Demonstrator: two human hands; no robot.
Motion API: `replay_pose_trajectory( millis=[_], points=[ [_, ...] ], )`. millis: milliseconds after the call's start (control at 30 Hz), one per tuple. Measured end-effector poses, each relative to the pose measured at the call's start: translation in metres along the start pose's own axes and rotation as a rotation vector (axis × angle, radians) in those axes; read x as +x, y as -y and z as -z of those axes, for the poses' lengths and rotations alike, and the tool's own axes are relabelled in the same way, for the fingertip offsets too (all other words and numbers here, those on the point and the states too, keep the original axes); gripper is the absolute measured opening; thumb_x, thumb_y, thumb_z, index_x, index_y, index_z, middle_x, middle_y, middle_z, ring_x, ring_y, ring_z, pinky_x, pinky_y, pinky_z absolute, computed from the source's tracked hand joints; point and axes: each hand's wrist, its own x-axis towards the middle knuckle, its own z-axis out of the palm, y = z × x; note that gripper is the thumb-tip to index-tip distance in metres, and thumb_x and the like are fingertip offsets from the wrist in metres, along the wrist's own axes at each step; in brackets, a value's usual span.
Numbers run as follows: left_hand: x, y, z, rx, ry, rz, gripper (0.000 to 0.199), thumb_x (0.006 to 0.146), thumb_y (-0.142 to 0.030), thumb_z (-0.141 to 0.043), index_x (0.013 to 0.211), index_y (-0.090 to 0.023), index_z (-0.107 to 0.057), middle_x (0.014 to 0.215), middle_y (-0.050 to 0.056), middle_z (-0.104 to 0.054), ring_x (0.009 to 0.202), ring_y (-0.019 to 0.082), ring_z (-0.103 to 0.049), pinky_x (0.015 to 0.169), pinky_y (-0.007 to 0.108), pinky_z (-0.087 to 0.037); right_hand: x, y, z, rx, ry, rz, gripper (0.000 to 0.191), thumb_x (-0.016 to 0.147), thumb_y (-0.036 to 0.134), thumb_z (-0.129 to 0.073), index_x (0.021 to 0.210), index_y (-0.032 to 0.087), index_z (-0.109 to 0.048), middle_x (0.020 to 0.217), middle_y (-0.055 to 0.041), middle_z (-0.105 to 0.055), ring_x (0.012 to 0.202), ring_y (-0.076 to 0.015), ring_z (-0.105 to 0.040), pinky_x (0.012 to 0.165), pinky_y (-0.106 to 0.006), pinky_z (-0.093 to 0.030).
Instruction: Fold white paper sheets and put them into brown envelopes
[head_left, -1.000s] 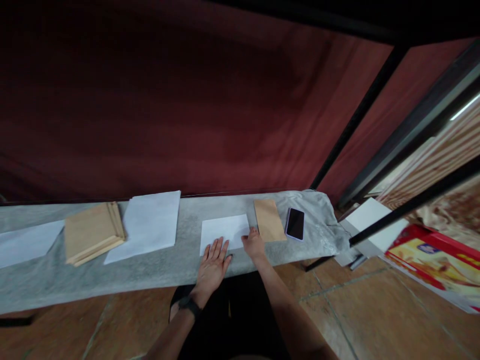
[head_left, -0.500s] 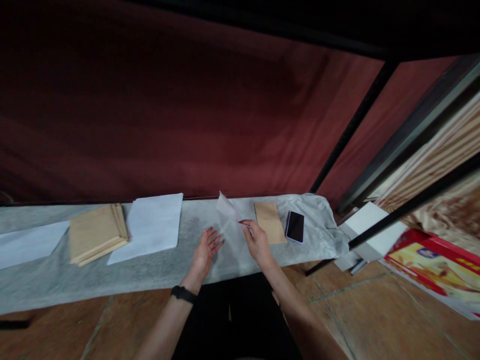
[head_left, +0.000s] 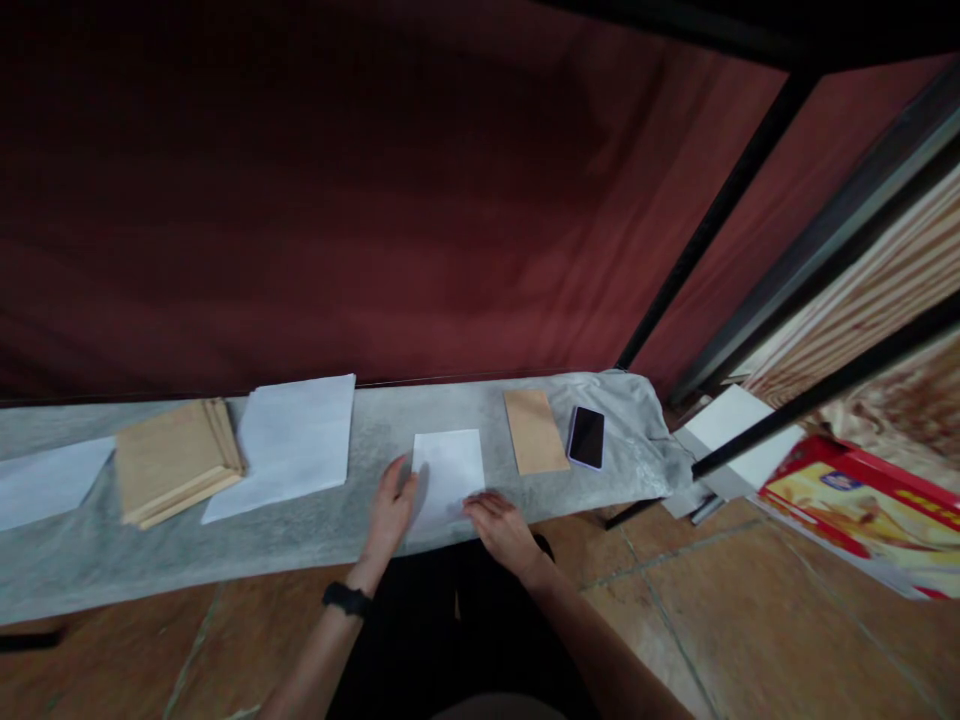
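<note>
A small white sheet of paper (head_left: pixel 452 465) lies on the grey cloth-covered bench (head_left: pixel 300 530), close to its front edge. My left hand (head_left: pixel 390 508) is at the sheet's left edge, thumb and fingers apart, gripping nothing. At the lower right corner, my right hand (head_left: pixel 502 532) has its fingers closed together on the paper; the fingertips partly cover that corner. To the right of the sheet lies a flat brown envelope (head_left: pixel 536 432), with a dark-screened phone (head_left: pixel 587 437) beside it.
On the left are larger white sheets (head_left: pixel 300 440), a stack of brown envelopes (head_left: pixel 176 455) and another white sheet (head_left: pixel 52 482). A red wall (head_left: pixel 375 250) rises behind the bench. A black post (head_left: pixel 712 220) stands at the right, near a red and yellow box (head_left: pixel 862 515) on the tiled floor.
The paper, tilted up in my right hand before, now lies flat on the bench nearer me. My right hand has come down to its lower corner; my left hand has moved slightly left.
</note>
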Motion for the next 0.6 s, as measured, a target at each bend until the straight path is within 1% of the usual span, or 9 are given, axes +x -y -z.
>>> replay_pose_trajectory(
  millis=[67, 167, 200, 233, 333, 400, 467, 533, 600],
  points=[
    [0.003, -0.005, -0.007, 0.067, 0.156, -0.125, 0.052, 0.088, -0.05, -0.057, 0.132, -0.024, -0.063, 0.15, 0.01, -0.056, 0.145, 0.027, -0.043, 0.121, 0.047, -0.032, -0.002, -0.001, -0.001, 0.007, -0.006, -0.005, 0.044, 0.09, 0.006, -0.053, 0.128, 0.026, -0.065, 0.13, -0.0025, -0.068, 0.125, -0.0172, -0.059, 0.115, -0.036, -0.042],
    [0.003, -0.016, -0.022, 0.318, 0.523, -0.322, 0.051, 0.094, -0.053, -0.05, 0.136, -0.028, -0.061, 0.156, 0.007, -0.048, 0.15, 0.024, -0.035, 0.122, 0.047, -0.029, -0.004, -0.008, -0.004, 0.011, -0.034, -0.048, 0.063, 0.081, 0.004, -0.054, 0.141, 0.023, -0.058, 0.146, -0.0065, -0.058, 0.138, -0.0203, -0.05, 0.12, -0.043, -0.037],
    [0.002, -0.019, -0.026, 0.398, 0.598, -0.349, 0.051, 0.096, -0.053, -0.046, 0.137, -0.028, -0.06, 0.157, 0.007, -0.046, 0.151, 0.024, -0.033, 0.123, 0.049, -0.027, -0.005, -0.011, -0.005, 0.012, -0.033, -0.056, 0.065, 0.079, 0.004, -0.055, 0.142, 0.022, -0.058, 0.149, -0.0072, -0.056, 0.139, -0.0212, -0.048, 0.121, -0.044, -0.036],
    [0.001, -0.022, -0.028, 0.446, 0.632, -0.351, 0.05, 0.096, -0.053, -0.044, 0.137, -0.029, -0.061, 0.157, 0.007, -0.046, 0.151, 0.024, -0.033, 0.123, 0.05, -0.026, -0.005, -0.014, -0.005, 0.014, -0.026, -0.059, 0.065, 0.079, 0.004, -0.056, 0.141, 0.022, -0.059, 0.149, -0.0073, -0.055, 0.139, -0.0216, -0.048, 0.121, -0.044, -0.036],
    [-0.001, -0.024, -0.02, 0.375, 0.629, -0.329, 0.051, 0.096, -0.054, -0.044, 0.134, -0.028, -0.064, 0.151, 0.007, -0.054, 0.146, 0.024, -0.042, 0.122, 0.048, -0.028, -0.005, -0.02, -0.003, 0.038, -0.001, -0.061, 0.063, 0.08, 0.003, -0.057, 0.138, 0.027, -0.062, 0.144, -0.004, -0.061, 0.135, -0.0197, -0.054, 0.119, -0.042, -0.038],
    [-0.002, -0.021, 0.0, 0.208, 0.597, -0.289, 0.05, 0.094, -0.056, -0.047, 0.13, -0.028, -0.068, 0.143, 0.007, -0.062, 0.136, 0.022, -0.054, 0.118, 0.044, -0.037, -0.005, -0.023, 0.0, 0.078, -0.008, -0.079, 0.061, 0.083, 0.002, -0.056, 0.136, 0.03, -0.063, 0.139, -0.0019, -0.064, 0.132, -0.0183, -0.056, 0.117, -0.041, -0.041],
    [-0.003, -0.014, 0.025, 0.066, 0.498, -0.188, 0.047, 0.091, -0.055, -0.052, 0.124, -0.028, -0.071, 0.135, 0.006, -0.068, 0.126, 0.024, -0.062, 0.115, 0.044, -0.041, -0.005, -0.024, 0.002, 0.14, -0.042, -0.113, 0.056, 0.086, 0.003, -0.054, 0.134, 0.03, -0.065, 0.135, -0.0012, -0.067, 0.129, -0.0173, -0.059, 0.115, -0.039, -0.044],
    [-0.006, -0.005, 0.047, -0.016, 0.413, -0.111, 0.043, 0.089, -0.05, -0.055, 0.121, -0.026, -0.073, 0.131, 0.008, -0.07, 0.125, 0.025, -0.063, 0.115, 0.048, -0.04, -0.004, -0.025, 0.002, 0.191, -0.082, -0.144, 0.048, 0.09, 0.005, -0.054, 0.13, 0.028, -0.068, 0.131, -0.0015, -0.07, 0.126, -0.0169, -0.061, 0.112, -0.038, -0.046],
    [-0.009, 0.003, 0.058, 0.015, 0.432, -0.144, 0.04, 0.086, -0.04, -0.058, 0.122, -0.027, -0.072, 0.136, 0.007, -0.067, 0.132, 0.025, -0.058, 0.119, 0.05, -0.036, -0.002, -0.025, 0.0, 0.208, -0.095, -0.158, 0.044, 0.091, 0.006, -0.055, 0.125, 0.029, -0.071, 0.127, -0.0013, -0.072, 0.123, -0.0171, -0.062, 0.111, -0.038, -0.047]
  ],
)
